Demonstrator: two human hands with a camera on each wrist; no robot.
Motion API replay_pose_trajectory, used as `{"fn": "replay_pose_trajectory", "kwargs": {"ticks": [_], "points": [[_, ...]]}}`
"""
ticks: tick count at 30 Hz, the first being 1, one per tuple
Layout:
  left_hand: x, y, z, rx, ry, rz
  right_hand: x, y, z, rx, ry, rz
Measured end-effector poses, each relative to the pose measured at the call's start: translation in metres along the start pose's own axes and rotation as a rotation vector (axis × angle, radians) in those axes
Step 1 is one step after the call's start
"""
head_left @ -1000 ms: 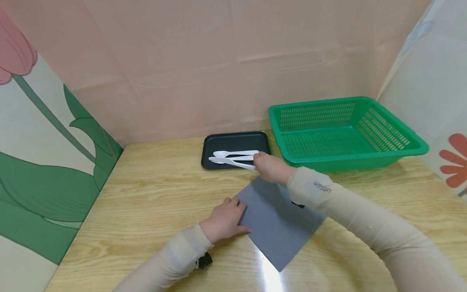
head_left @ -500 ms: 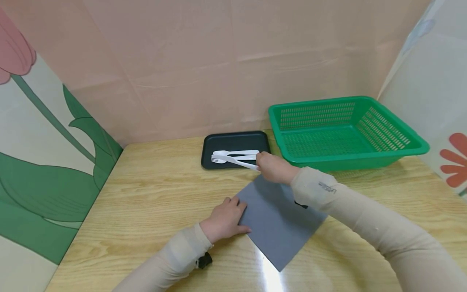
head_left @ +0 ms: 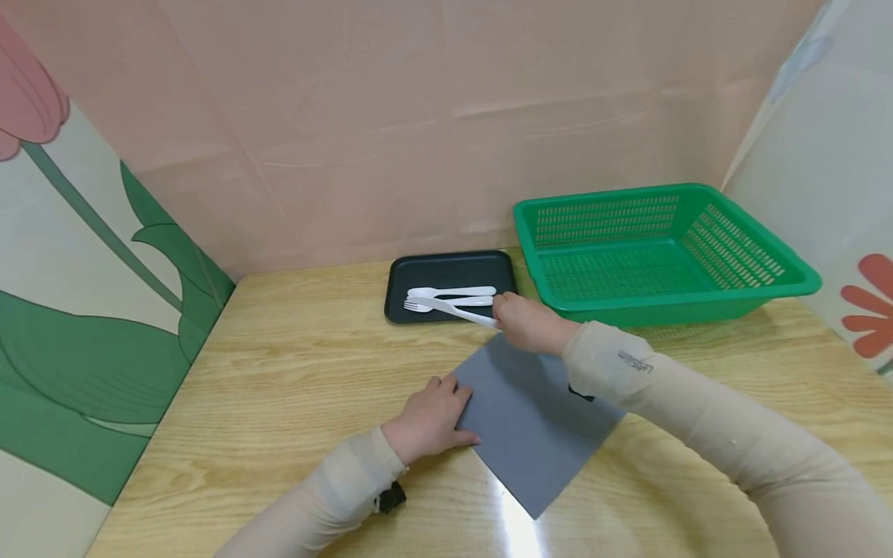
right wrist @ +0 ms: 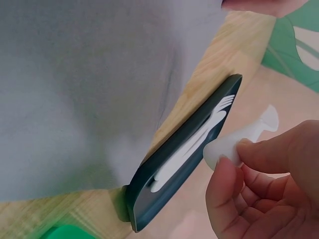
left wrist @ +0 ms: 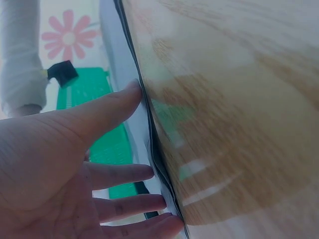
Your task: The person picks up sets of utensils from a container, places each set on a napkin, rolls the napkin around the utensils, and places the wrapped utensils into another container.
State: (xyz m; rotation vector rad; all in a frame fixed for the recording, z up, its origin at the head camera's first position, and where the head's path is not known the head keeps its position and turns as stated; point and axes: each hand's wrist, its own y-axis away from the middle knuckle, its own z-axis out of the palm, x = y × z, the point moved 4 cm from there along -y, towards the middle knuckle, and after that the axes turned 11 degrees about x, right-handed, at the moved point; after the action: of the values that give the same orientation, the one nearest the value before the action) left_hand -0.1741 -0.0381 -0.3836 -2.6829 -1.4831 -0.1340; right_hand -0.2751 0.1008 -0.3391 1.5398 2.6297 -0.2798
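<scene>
My right hand point(head_left: 530, 322) pinches the end of a white plastic knife point(head_left: 474, 316) between thumb and fingers; its blade points left over the black tray point(head_left: 449, 270). Beneath it in the tray lie a white fork point(head_left: 480, 301) and a white spoon point(head_left: 460, 292), side by side. In the right wrist view the knife point(right wrist: 224, 148) is apart from those two. My left hand point(head_left: 429, 418) rests with spread fingers at the left edge of a grey folded cloth point(head_left: 533, 434). Several thin layers show along the cloth's edge point(left wrist: 144, 99) in the left wrist view.
A green perforated basket point(head_left: 670, 306) stands at the back right, close beside the tray. The wooden table point(head_left: 293, 387) meets a pink-covered wall point(head_left: 349, 139) behind, with printed flower panels at both sides.
My right hand has drawn slightly right with the knife, which now leaves the fork's tines more visible in the tray. The left hand and the grey cloth have stayed still.
</scene>
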Motion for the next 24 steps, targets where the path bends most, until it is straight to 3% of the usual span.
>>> {"fn": "replay_pose_trajectory", "kwargs": {"ticks": [24], "points": [[0.000,0.000,0.000,-0.001,-0.006,0.001,0.002,0.015,-0.006,0.001,-0.073,-0.020]]}}
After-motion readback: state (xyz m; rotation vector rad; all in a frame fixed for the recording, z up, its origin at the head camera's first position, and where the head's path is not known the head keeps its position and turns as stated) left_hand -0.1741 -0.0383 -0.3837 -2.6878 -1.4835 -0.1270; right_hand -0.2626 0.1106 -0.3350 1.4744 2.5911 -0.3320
